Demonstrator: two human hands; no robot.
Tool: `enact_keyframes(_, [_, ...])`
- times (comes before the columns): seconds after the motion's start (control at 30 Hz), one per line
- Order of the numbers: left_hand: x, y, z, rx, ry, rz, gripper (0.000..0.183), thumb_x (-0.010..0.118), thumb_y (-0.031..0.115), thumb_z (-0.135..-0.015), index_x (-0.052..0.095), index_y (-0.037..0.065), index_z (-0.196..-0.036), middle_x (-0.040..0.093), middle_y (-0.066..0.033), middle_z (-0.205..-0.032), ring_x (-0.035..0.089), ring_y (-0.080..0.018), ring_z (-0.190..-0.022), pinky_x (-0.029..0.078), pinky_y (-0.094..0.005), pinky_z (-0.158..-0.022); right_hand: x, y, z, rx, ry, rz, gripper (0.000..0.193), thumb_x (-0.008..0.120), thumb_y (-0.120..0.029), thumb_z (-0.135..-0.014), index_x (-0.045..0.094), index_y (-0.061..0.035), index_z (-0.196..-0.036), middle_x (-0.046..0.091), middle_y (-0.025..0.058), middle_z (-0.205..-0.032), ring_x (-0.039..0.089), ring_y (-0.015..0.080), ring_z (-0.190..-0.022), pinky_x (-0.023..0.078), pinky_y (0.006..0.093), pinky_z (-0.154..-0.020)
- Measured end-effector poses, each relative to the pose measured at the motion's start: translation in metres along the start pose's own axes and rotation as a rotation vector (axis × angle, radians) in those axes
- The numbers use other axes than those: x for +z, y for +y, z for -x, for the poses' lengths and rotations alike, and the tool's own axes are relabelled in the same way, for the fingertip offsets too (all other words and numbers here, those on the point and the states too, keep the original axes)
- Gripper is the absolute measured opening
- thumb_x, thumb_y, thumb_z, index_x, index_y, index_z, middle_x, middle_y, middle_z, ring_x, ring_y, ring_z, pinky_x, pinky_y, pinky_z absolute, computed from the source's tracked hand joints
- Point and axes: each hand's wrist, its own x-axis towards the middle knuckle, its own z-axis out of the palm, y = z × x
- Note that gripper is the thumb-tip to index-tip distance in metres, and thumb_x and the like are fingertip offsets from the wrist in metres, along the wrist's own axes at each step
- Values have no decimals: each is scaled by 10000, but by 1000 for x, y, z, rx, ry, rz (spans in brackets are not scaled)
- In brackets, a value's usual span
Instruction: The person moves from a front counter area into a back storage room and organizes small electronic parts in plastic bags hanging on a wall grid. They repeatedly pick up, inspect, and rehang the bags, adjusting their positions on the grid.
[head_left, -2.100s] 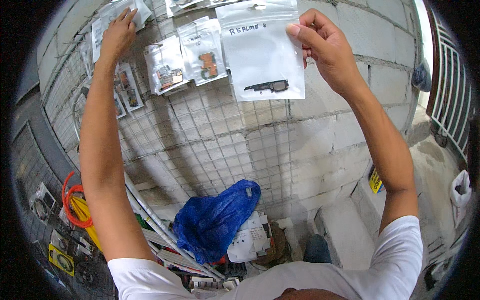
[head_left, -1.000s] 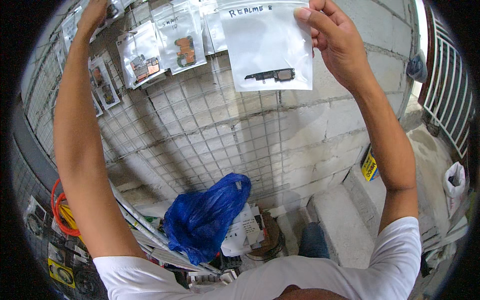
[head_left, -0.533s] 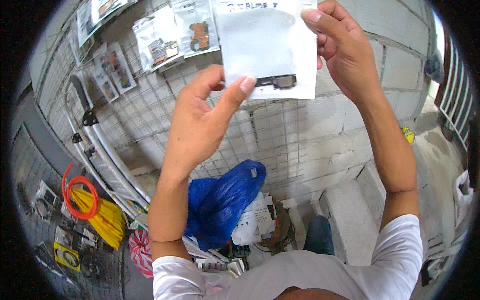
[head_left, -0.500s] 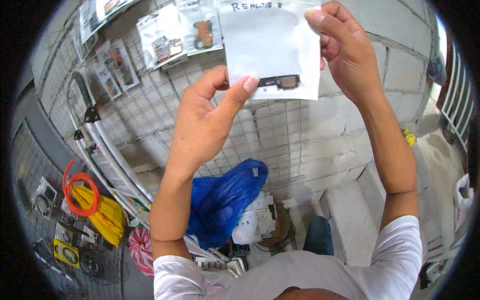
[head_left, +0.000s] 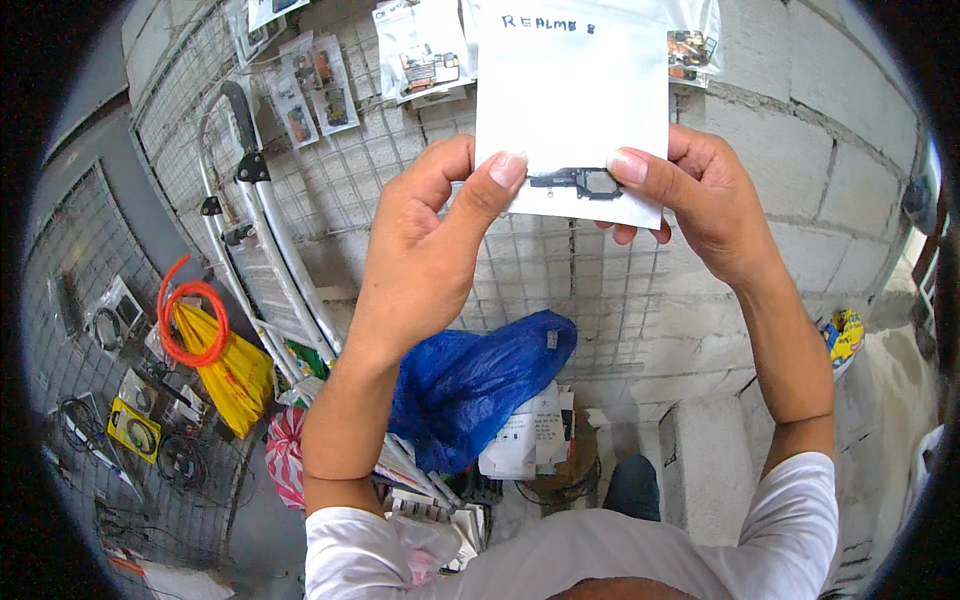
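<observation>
A white plastic pouch point(head_left: 570, 100) with handwriting along its top is held up between my two hands. Through its lower part shows a small dark flat electronic part point(head_left: 575, 183). My left hand point(head_left: 430, 230) pinches the pouch's lower left edge, thumb in front. On the lower right my right hand point(head_left: 710, 195) grips it, thumb over the end of the dark part and fingertips curled behind. Other small pouches with parts, such as the clear pouch point(head_left: 425, 55) to the left, hang on the wire grid behind.
A folded ladder point(head_left: 270, 240) leans against the wall at left. Beside it hang an orange hose coil point(head_left: 194, 323) and a yellow bag point(head_left: 230, 385). Below my hands lies a blue plastic bag point(head_left: 470, 390) near white boxes point(head_left: 530, 440). Concrete steps point(head_left: 715, 450) stand at right.
My right hand has moved from the pouch's upper right edge down to its lower right. The pouch sits slightly lower and farther right, and the view has shifted left.
</observation>
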Motion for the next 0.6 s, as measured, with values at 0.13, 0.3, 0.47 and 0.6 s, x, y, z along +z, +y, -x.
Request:
enact_keyframes(0.13, [-6,4,8,16,24,-33,314,616,273,-1020,683,-10,-1139,645,-27,-1017,550,-100,-967,437,-269,-892,8,-4,0,-30,0,29,348,709,-379,-927,713,-44,-1021,723,18,-882,638,53,-639,407,197,-503])
enact_keyframes(0.3, [-11,9,13,35,49,-60,294,613,270,-1020,694,-2,-1096,615,-25,-974,531,-101,-936,429,-271,-872,11,-9,-1,-48,-17,62,363,708,-388,-930,708,-38,-1028,718,15,-875,650,59,-655,418,199,-510])
enact_keyframes(0.47, [-13,9,20,61,66,-112,281,597,257,-1024,681,-12,-1034,583,-33,-925,506,-115,-908,416,-270,-850,12,-6,-2,-75,-40,60,362,702,-393,-937,709,-46,-1039,719,16,-882,671,72,-678,429,198,-517])
enact_keyframes(0.6, [-18,9,26,30,60,-127,261,599,233,-1022,660,-20,-1000,561,-30,-894,487,-125,-887,408,-274,-835,15,1,-4,-85,-46,40,349,684,-386,-954,713,-51,-1049,715,7,-866,667,71,-673,428,197,-517])
